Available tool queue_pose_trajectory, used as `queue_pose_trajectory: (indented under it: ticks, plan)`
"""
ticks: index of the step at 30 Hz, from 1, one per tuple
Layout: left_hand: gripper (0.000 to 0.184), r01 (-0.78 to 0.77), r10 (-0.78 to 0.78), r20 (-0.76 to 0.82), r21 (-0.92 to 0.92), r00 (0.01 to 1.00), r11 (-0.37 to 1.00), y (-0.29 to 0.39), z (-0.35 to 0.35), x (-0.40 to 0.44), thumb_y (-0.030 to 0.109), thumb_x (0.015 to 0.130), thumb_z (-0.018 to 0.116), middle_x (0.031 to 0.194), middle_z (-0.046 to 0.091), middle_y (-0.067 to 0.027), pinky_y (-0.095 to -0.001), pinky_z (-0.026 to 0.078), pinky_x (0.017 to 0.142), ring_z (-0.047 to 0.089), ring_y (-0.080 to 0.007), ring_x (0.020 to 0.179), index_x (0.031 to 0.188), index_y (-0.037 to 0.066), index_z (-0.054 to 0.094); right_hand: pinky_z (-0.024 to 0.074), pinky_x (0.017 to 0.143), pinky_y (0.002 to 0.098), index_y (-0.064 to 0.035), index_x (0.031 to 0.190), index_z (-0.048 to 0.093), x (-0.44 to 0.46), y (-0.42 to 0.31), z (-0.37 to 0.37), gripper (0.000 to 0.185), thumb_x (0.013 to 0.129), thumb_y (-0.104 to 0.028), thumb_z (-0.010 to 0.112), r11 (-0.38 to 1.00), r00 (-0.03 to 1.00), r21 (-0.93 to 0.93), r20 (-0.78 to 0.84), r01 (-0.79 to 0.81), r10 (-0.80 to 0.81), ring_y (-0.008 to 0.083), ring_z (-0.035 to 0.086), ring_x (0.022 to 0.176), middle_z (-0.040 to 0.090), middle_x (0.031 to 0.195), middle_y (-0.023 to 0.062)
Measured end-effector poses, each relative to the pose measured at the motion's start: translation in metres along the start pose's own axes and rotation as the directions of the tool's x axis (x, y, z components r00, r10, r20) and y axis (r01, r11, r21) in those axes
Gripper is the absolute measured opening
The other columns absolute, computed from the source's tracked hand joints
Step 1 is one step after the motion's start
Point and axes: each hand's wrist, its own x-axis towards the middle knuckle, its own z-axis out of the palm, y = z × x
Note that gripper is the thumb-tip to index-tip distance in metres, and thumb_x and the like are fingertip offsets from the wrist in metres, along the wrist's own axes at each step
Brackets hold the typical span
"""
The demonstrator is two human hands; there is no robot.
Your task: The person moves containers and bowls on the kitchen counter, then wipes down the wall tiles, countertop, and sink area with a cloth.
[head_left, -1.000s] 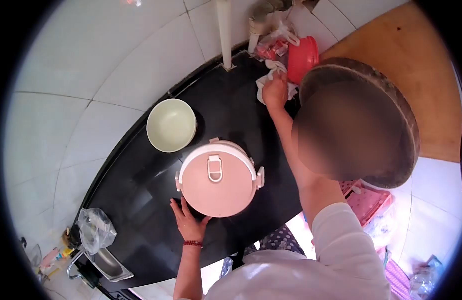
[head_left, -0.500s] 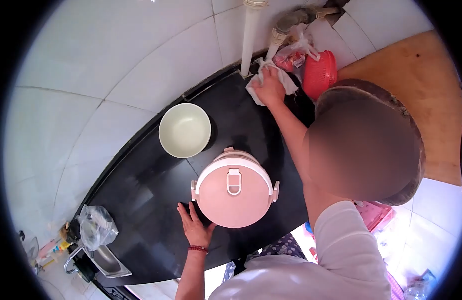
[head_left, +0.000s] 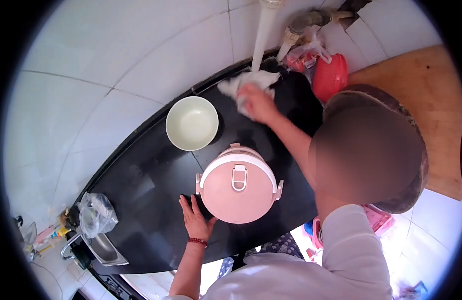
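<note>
My right hand (head_left: pixel 258 104), smeared by motion, presses a bunched white cloth (head_left: pixel 250 84) on the black countertop (head_left: pixel 146 210) near the wall. Beside the pink rice cooker (head_left: pixel 238 200), my left hand (head_left: pixel 197 221) lies on the counter with its fingers apart, a red bead bracelet at the wrist. Its thumb is close to the cooker's lower left side; whether they touch I cannot tell. The cooker's lid is down, with a white handle around its rim. Behind it sits a pale green bowl (head_left: pixel 192 123), with nothing visible inside.
White pipes (head_left: pixel 265 37) stand at the back edge, near a red plastic basket (head_left: pixel 331 77) and a plastic bag (head_left: pixel 306 55). To the right, a round dark-rimmed object (head_left: pixel 425 150), partly blurred, overlaps a wooden board (head_left: pixel 443 90). A clear bag (head_left: pixel 98 216) lies beside the small sink (head_left: pixel 106 250).
My right hand has moved left and toward me with the cloth, away from the corner by the pipes. My left hand stays beside the cooker. The view has shifted slightly.
</note>
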Motion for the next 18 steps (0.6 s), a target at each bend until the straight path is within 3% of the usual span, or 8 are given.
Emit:
queue_pose_trajectory:
  ticks: [3,5,7,8,11,14,16,18]
  plan:
    - [0.117,0.029,-0.029,0.017,-0.008,0.999,1.0,0.005,-0.004,0.0,0.033,0.063,0.093,0.163,0.009,-0.0305,-0.0498,0.032,0.117,0.018,-0.047,0.15,0.154,0.003,0.026,0.0528,0.083,0.0393,-0.0123,0.092,0.073,-0.054,-0.024,-0.005,0.028,0.072,0.003,0.062,0.979,0.908,0.126,0.369,0.161,-0.197,0.0293,0.064,0.099,0.062,0.1,0.0077]
    - [0.117,0.041,-0.041,0.029,0.002,0.999,0.999,0.004,-0.005,0.001,0.034,0.063,0.092,0.163,0.009,-0.0302,-0.0498,0.032,0.117,0.018,-0.0467,0.15,0.154,0.003,0.026,0.0531,0.084,0.0399,-0.0127,0.093,0.073,-0.066,-0.032,-0.023,0.029,0.071,0.003,0.062,0.981,0.876,0.143,0.448,0.127,-0.179,0.0304,0.065,0.097,0.062,0.103,0.0082]
    - [0.117,0.03,-0.03,0.014,0.004,0.999,1.0,0.004,-0.004,0.0,0.034,0.063,0.092,0.163,0.01,-0.0298,-0.0496,0.032,0.117,0.018,-0.0466,0.15,0.154,0.003,0.026,0.0533,0.084,0.0398,-0.013,0.098,0.073,-0.045,-0.028,-0.034,0.03,0.073,0.001,0.062,0.99,0.984,-0.003,0.11,0.14,-0.139,0.0311,0.066,0.093,0.064,0.108,0.008]
    - [0.116,0.023,-0.023,0.011,0.008,1.0,1.0,0.003,-0.003,-0.001,0.035,0.063,0.092,0.163,0.01,-0.0297,-0.0496,0.032,0.117,0.018,-0.0465,0.15,0.154,0.003,0.026,0.053,0.086,0.0411,-0.0134,0.107,0.072,-0.034,-0.031,-0.044,0.033,0.077,-0.004,0.064,0.985,1.0,-0.173,-0.017,-0.017,0.014,0.0319,0.064,0.099,0.063,0.114,0.0082]
    - [0.117,0.021,-0.021,0.012,-0.005,1.0,1.0,0.003,-0.004,-0.001,0.035,0.063,0.092,0.163,0.01,-0.0296,-0.049,0.032,0.117,0.018,-0.0463,0.15,0.154,0.004,0.026,0.0499,0.088,0.0439,-0.0153,0.113,0.069,-0.004,-0.021,-0.038,0.034,0.079,-0.013,0.068,0.867,0.943,-0.494,-0.252,0.069,-0.218,0.0347,0.054,0.112,0.057,0.113,0.0106]
    - [0.117,0.006,-0.006,0.001,-0.017,1.0,1.0,0.002,-0.004,-0.001,0.034,0.063,0.092,0.163,0.01,-0.0293,-0.0486,0.032,0.117,0.019,-0.0459,0.15,0.154,0.004,0.026,0.0491,0.088,0.0427,-0.0154,0.113,0.07,-0.03,-0.032,-0.017,0.034,0.079,-0.011,0.068,0.876,0.986,-0.483,-0.152,-0.014,-0.069,0.0339,0.054,0.107,0.056,0.107,0.0102]
    - [0.116,0.017,-0.017,0.011,-0.009,1.0,1.0,0.005,-0.006,-0.001,0.034,0.064,0.092,0.163,0.01,-0.0292,-0.0485,0.032,0.117,0.019,-0.0456,0.15,0.154,0.004,0.026,0.0501,0.087,0.0432,-0.015,0.109,0.07,-0.079,-0.039,-0.009,0.034,0.076,-0.006,0.067,0.913,0.981,-0.368,-0.008,0.176,-0.192,0.033,0.055,0.102,0.055,0.103,0.0089]
    - [0.116,0.019,-0.019,0.001,-0.008,1.0,1.0,0.005,-0.007,-0.001,0.034,0.064,0.092,0.163,0.009,-0.0289,-0.0485,0.033,0.117,0.019,-0.0453,0.15,0.154,0.004,0.026,0.0511,0.083,0.0423,-0.0171,0.109,0.07,-0.106,-0.044,-0.024,0.039,0.073,-0.001,0.067,0.95,0.975,-0.232,0.113,0.211,-0.19,0.0315,0.056,0.102,0.056,0.103,0.0088]
